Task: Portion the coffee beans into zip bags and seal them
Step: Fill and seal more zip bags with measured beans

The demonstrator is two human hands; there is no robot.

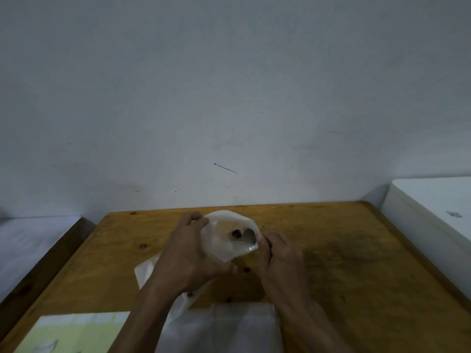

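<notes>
A wooden bench (pixel 331 250) fills the lower half of the frame, below a pale wall. Along the bottom edge, at centre, lies a flat stack of clear zip bags (pixel 242 324), with a green and white sheet (pixel 71 332) in the lower left corner.

Just below the middle of the frame, a person holds one zip bag (pixel 224 240) above the bench with its mouth open toward the camera. The left hand (pixel 188 253) grips the bag's left side, fingers curled over its rim. The right hand (pixel 280 253) pinches the right edge of the mouth between thumb and fingers.

The bag is thin, cloudy-clear plastic, puffed into a rounded pouch. Only a few dark coffee beans (pixel 237 233) show inside, near the bottom. A few loose beans (pixel 246 270) lie on the bench under the hands.

The bag looks very light, soft and floppy, and probably a little slippery. It likely will not stay open or upright unaided. The best hold is along the stiffer zip strip at the mouth, one hand on each side, so the opening stays wide for filling and the strip can then be pressed closed.
</notes>
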